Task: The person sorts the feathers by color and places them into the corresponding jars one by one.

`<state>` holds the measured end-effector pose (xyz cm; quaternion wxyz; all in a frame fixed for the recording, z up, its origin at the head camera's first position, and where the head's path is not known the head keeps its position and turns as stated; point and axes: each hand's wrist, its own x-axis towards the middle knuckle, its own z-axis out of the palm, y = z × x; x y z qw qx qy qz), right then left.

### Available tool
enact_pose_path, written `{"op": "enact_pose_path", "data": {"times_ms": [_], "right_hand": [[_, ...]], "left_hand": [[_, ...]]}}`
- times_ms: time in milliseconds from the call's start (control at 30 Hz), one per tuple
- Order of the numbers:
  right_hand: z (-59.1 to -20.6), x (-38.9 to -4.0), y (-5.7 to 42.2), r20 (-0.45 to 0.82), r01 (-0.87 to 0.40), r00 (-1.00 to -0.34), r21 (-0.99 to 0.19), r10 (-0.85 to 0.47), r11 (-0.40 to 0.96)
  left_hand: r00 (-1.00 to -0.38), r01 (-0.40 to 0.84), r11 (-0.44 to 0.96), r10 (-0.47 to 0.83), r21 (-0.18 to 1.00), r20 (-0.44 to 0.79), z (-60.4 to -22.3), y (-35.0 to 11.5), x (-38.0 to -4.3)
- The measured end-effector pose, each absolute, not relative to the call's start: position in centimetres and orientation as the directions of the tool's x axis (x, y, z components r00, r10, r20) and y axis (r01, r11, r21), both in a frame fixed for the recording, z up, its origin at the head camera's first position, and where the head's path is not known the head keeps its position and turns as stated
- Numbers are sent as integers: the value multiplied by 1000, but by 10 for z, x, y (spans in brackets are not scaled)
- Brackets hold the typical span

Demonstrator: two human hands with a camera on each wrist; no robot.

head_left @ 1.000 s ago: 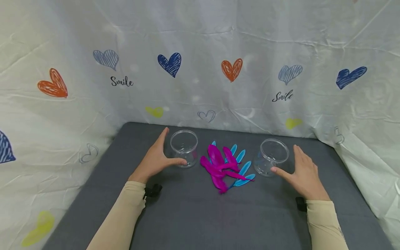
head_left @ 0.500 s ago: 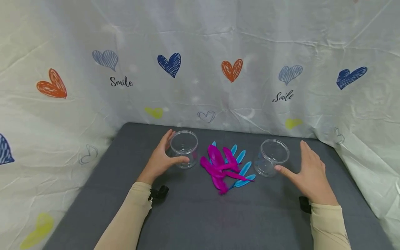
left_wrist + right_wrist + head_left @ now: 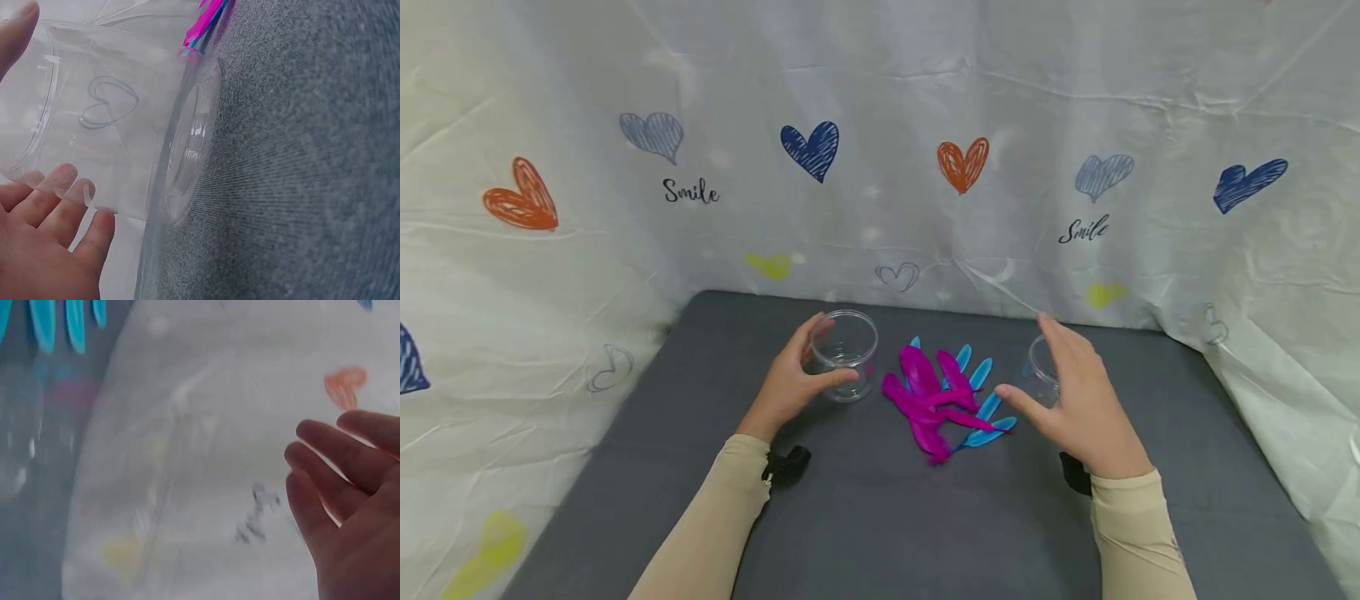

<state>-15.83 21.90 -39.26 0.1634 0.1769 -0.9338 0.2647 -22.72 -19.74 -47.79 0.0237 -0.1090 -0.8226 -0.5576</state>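
Note:
On the left, a clear round jar (image 3: 859, 348) stands upright on the dark cloth. My left hand (image 3: 790, 385) holds it from its left side, thumb across the front and fingers behind; in the left wrist view the fingertips lie against the clear wall (image 3: 119, 144). My right hand (image 3: 1086, 407) is raised with thumb and fingers spread, nothing between them. Behind it stands a second clear jar (image 3: 1040, 373), mostly hidden by the hand. Between the two jars lies a loose pile of magenta feathers (image 3: 917, 377) and blue feathers (image 3: 981, 373).
A dark grey cloth (image 3: 925, 533) covers the table. White sheeting (image 3: 880, 183) printed with hearts and "Smile" hangs behind and at both sides, close to the table's back edge.
My right hand has swung left from beside the right jar and now covers much of it. My left hand has closed in around the left jar. The feathers lie as before.

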Motion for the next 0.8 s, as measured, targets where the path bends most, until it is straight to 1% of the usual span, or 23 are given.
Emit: {"op": "enact_pose_path", "data": {"times_ms": [167,300,700,800], "right_hand": [[-406,-170,192,345,-440,-887,-427,-308,790],[-415,-176,181,298,-442,-892,-422,-340,791],[-442,-166,189,185,-421,-907,-337,-379,842],[-450,-163,191,186,-432,-901,-308,-392,847]], "left_hand": [[-974,209,343,159,916,163,-480,-198,-228],[-974,209,334,159,919,163,-481,-200,-229],[-972,217,330,156,919,174,-485,-196,-231],[-973,218,328,150,919,177,-485,-198,-230]]}}
